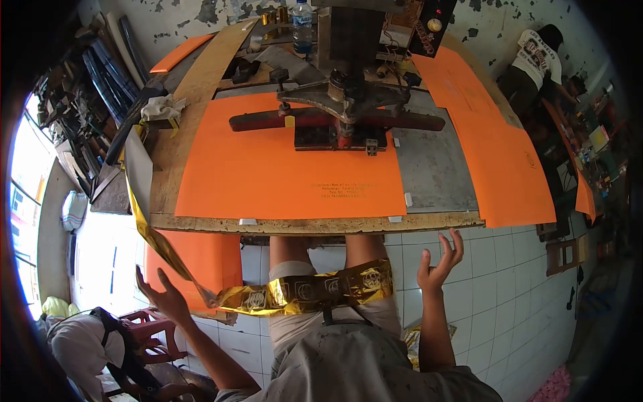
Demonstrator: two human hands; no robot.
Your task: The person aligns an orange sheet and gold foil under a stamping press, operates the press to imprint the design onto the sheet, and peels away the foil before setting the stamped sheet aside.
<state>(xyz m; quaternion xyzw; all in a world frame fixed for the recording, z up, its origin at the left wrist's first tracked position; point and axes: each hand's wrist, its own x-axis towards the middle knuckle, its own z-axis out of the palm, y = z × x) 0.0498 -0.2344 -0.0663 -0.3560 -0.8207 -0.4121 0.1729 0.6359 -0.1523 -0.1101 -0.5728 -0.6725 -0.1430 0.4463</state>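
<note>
My left hand (166, 299) hangs off the front left of the table with its fingers apart, beside a gold foil strip (251, 300) that lies across my lap. Rows of stamped-out marks show in this foil, which runs up to the table's left edge. My right hand (440, 265) is raised, palm up, just below the front right edge; its fingers are loosely bent and hold nothing. On the table, an orange sheet (248, 174) with small printed lettering lies partly under a stamping press (345, 107).
Overlapping orange sheets (509, 174) hang over the table's right edge. More orange sheets (194, 258) sit below the front left. A water bottle (303, 30) stands behind the press. Another person (538, 57) bends at the back right. A red stool (151, 335) is at left.
</note>
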